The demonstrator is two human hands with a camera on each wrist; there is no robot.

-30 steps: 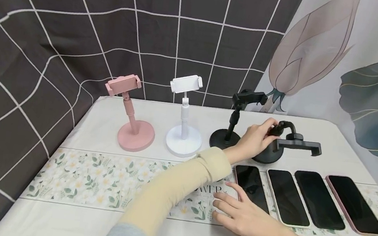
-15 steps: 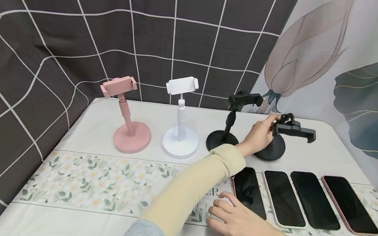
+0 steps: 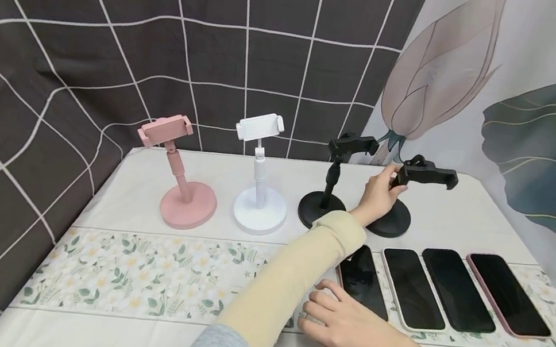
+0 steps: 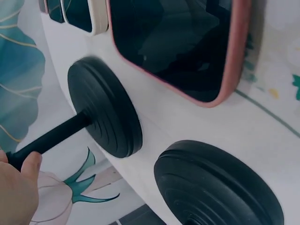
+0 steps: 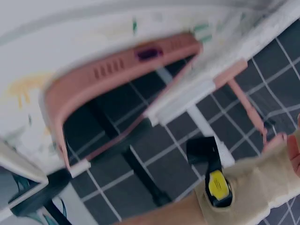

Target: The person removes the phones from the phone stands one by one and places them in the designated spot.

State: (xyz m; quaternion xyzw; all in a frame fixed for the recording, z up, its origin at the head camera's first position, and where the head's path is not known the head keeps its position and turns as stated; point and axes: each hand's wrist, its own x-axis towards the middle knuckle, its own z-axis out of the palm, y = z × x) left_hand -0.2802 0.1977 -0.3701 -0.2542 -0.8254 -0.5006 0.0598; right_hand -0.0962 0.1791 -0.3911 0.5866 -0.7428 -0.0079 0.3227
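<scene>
In the head view my left hand [image 3: 379, 194] grips the upper post of the rightmost black phone stand [image 3: 391, 217], just beneath its clamp. The left wrist view shows the thumb and fingers around the stand's thin post [image 4: 56, 136], its round base on the table. The clamp [image 3: 429, 173] reaches out to the right of the hand. My right hand [image 3: 343, 323] holds nothing; its fingers are loosely bent beside the pink-edged phone [image 3: 364, 279], whose lower part is close to the hand. Another black phone stand [image 3: 322, 207] stands upright just left of my left hand.
A white phone stand [image 3: 260, 209] and a pink phone stand [image 3: 188, 203] stand farther left. Right of the nearest phone lie a white-edged phone [image 3: 415, 289], a black phone [image 3: 458, 291] and a pink-cased phone [image 3: 510, 294]. A floral strip [image 3: 141, 272] crosses the table under the phones.
The held stand's clamp has risen relative to its base, and my left hand has risen with it. The base stays on the table. The right hand has barely moved; the head view has shifted slightly.
</scene>
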